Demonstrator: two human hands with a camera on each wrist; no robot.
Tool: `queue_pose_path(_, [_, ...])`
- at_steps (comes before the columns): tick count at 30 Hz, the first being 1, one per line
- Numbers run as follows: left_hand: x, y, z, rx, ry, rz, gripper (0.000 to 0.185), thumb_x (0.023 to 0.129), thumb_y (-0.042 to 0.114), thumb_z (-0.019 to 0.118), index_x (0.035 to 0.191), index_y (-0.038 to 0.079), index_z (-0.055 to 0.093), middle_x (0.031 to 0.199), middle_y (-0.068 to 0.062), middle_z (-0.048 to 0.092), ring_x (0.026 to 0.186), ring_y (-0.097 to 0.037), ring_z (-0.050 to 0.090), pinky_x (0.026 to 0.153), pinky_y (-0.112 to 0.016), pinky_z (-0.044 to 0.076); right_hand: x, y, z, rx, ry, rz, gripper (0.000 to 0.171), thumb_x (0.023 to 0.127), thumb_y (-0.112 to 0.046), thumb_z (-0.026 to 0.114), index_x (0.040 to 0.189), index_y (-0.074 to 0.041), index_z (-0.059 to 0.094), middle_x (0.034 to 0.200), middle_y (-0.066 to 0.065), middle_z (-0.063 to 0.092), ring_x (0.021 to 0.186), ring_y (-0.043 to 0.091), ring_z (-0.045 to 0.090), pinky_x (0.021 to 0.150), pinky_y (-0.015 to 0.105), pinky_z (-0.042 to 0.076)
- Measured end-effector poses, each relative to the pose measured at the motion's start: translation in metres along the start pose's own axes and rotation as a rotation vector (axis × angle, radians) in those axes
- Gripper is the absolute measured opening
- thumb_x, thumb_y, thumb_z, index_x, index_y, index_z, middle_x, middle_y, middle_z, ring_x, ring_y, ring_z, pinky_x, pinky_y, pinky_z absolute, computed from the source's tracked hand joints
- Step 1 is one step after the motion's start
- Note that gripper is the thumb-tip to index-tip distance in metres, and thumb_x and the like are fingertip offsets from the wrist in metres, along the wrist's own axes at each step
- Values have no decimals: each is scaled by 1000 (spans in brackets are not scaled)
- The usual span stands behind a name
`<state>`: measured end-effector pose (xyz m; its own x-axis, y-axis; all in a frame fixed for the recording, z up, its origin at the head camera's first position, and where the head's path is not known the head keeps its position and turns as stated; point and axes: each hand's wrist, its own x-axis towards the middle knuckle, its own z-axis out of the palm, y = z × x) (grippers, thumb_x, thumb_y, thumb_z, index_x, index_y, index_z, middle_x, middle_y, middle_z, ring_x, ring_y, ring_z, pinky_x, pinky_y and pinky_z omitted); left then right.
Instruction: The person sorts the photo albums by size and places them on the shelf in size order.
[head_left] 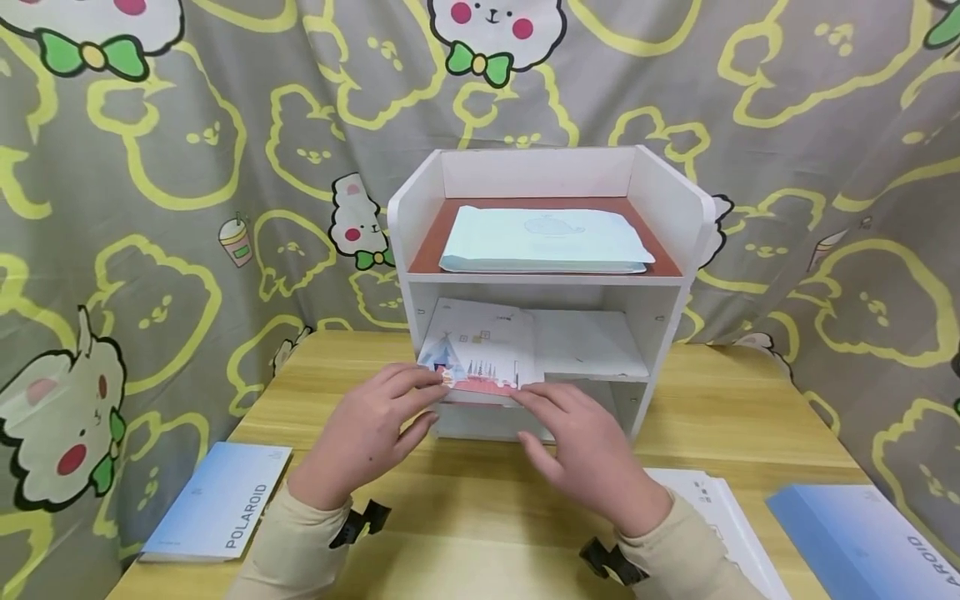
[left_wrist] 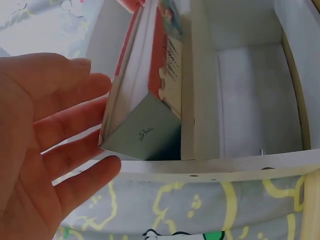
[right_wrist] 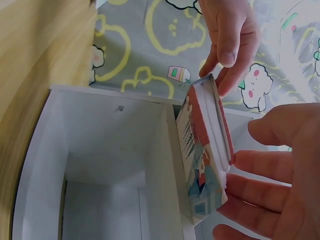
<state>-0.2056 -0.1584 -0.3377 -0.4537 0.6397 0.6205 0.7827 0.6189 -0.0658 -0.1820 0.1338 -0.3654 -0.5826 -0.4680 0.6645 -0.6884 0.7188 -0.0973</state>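
Illustrated book (head_left: 487, 337) lying cover-up

It's on the left of the middle shelf (head_left: 592, 346), its tent drawing's peak pointing inward; from here, the long axis probably runs front to back. Left hand (head_left: 375, 429) and right hand (head_left: 585, 446) touch it, fingers outstretched, ungrasping.

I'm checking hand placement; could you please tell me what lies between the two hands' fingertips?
The tent-pictured book lies between the left hand and right hand, as the head view shows.

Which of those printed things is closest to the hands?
The tent-pictured book on the middle shelf: the left hand and right hand are at its front edge. The others lie farther off, on the top shelf or tabletop.
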Motion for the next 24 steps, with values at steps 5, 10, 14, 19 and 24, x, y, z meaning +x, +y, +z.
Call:
queue_pose_path(5, [0, -2, 5, 20, -7, -13, 34, 88, 18, 79, 120, 10, 74, 126, -3, 67, 121, -22, 59, 94, -41, 55, 0, 0, 2, -7, -47, 40, 50, 91, -30, 72, 136, -10, 64, 132, 8, 63, 123, 26, 57, 101, 44, 51])
queue_pose_path(10, [0, -3, 12, 22, 5, -25, 43, 88, 18, 78, 128, 7, 69, 131, -7, 65, 125, -27, 56, 98, -44, 53, -1, 0, 5, 12, -65, 60, 59, 91, -28, 73, 144, -8, 57, 140, 11, 57, 129, 29, 53, 103, 45, 49])
queue_pose_path(14, [1, -2, 19, 29, 5, -56, 52, 88, 21, 78, 136, 6, 64, 139, -9, 60, 132, -30, 52, 102, -46, 50, -2, 3, 7, 11, -84, 59, 68, 92, -30, 72, 151, -8, 48, 149, 14, 50, 135, 32, 48, 107, 48, 45])
queue_pose_path(19, [0, -3, 32, 61, -40, -120, 66, 89, 26, 78, 147, 7, 53, 150, -11, 50, 142, -32, 41, 100, -48, 51, -3, 10, 15, 10, -151, 83, 78, 94, -32, 70, 157, -3, 34, 160, 18, 33, 147, 34, 32, 114, 53, 35])
queue_pose_path(24, [0, -3, 43, 101, -94, -161, 76, 89, 28, 78, 153, 6, 44, 159, -13, 38, 149, -30, 29, 104, -48, 47, -3, 16, 25, 18, -202, 119, 77, 96, -33, 66, 156, 2, 32, 165, 19, 20, 153, 32, 15, 119, 50, 24])
